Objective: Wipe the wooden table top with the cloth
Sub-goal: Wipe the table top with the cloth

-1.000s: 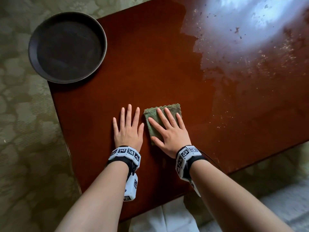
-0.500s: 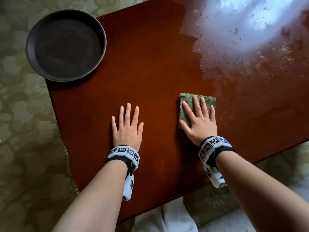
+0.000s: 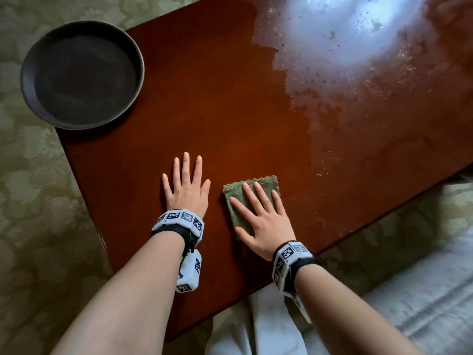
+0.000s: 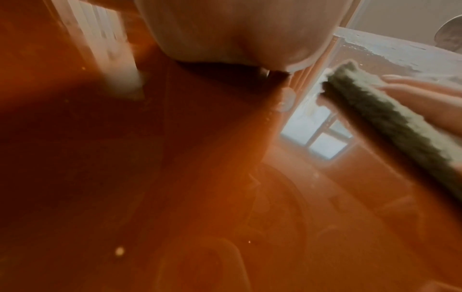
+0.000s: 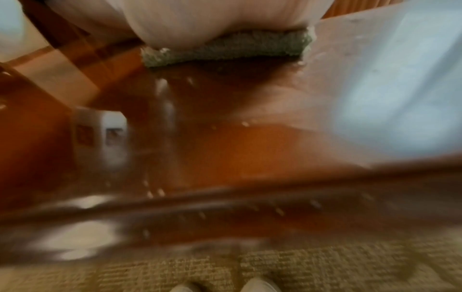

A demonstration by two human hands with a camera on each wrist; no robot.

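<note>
cloth [image 3: 252, 198]: green, folded, nubby, scalloped edge, near tabletop's [image 3: 230, 111] front edge | right hand [image 3: 263, 226]: flat, fingers spread, pressing it | left hand [image 3: 186, 188]: flat on wood, holding nothing | wristbands: square black-and-white codes, no readable words

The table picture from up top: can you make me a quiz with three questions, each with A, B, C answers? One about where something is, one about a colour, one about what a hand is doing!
1. Where is the dark round tray?
A. at the table's far left corner
B. under the right hand
C. on the floor by the feet

2. What colour is the cloth?
A. red
B. green
C. white

3. What is the right hand doing?
A. pressing flat on the cloth
B. making a fist
C. lifting the tray

Answers: 1 A, it overhangs that corner of the table. 2 B, green in all views. 3 A, straight fingers lie spread on the cloth.
</note>
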